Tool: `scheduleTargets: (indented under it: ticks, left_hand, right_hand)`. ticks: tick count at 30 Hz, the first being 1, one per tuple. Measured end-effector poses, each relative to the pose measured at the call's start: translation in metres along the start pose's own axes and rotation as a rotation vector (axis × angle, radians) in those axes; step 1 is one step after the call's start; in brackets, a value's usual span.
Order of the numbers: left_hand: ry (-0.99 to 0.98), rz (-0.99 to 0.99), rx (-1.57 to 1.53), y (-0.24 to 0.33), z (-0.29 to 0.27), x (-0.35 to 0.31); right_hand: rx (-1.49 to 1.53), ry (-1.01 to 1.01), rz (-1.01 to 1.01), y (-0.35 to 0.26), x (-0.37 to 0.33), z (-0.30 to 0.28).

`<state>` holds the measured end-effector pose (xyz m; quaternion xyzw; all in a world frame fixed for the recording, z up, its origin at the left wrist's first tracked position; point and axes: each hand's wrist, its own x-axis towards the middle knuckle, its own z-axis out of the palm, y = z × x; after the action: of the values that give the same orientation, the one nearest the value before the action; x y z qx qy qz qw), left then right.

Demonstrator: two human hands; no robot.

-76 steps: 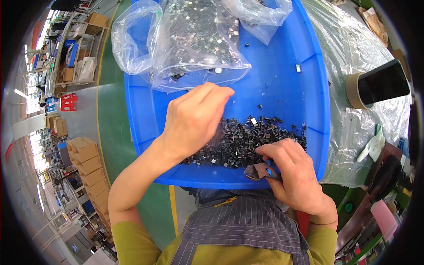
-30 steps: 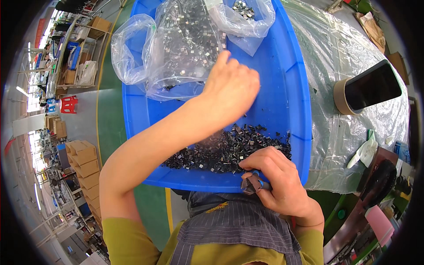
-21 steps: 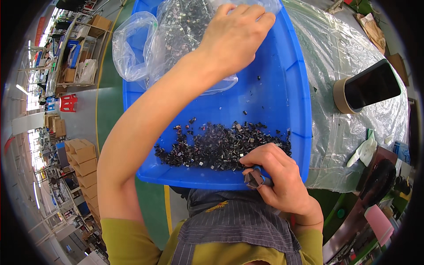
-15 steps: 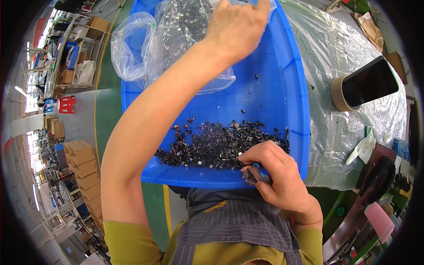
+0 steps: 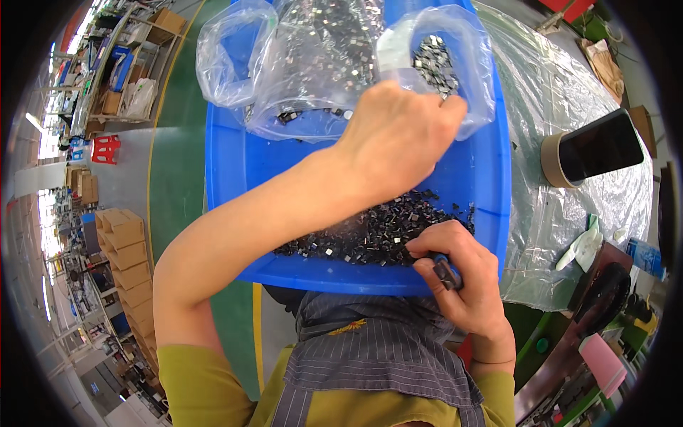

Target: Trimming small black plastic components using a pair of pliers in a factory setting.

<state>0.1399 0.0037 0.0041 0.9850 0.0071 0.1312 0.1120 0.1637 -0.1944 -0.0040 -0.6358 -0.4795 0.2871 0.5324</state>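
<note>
My left hand (image 5: 402,135) reaches across the blue tray (image 5: 235,178), closed, its fingertips turned down and hidden; whatever it may hold does not show. It is just in front of a clear plastic bag (image 5: 477,78) with small silvery pieces (image 5: 435,64) inside. My right hand (image 5: 466,277), at the tray's near edge, is closed on nippers (image 5: 445,270) with blue-and-dark handles. Its thumb and forefinger are close together beside a heap of small black and metallic parts (image 5: 363,231). Part of that heap is hidden under my left forearm.
At the tray's far end lie another clear bag (image 5: 324,64) full of small parts and an open clear bag (image 5: 213,71). To the right, a phone (image 5: 601,146) leans in a tape roll (image 5: 555,160) on plastic sheeting (image 5: 533,235), with a white glove (image 5: 583,249) nearby. Cardboard boxes (image 5: 128,249) are stacked at left.
My left hand has come back from the tray's far end toward the heap. The right-hand bag now shows more fully. My right hand has shifted slightly, turning the nippers.
</note>
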Motion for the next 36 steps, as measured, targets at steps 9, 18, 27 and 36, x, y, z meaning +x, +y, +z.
scheduleTargets:
  ticks: [9,18,27,36]
  left_hand:
    - [0.166,-0.238,-0.159,-0.055,0.019,-0.081]
    - [0.076,-0.439,0.039,-0.058,0.052,-0.047]
    - [0.048,-0.489,-0.436,-0.029,-0.025,-0.105]
    - [0.204,-0.680,-1.366,-0.002,-0.044,-0.147]
  right_hand:
    - [-0.085,-0.024,0.065,-0.009,0.007,0.006]
    - [-0.176,-0.005,0.173,-0.014,0.007,0.014]
    - [-0.142,-0.024,0.325,-0.019,0.010,0.010]
    - [-0.539,-0.238,0.227,-0.019,0.061,0.039]
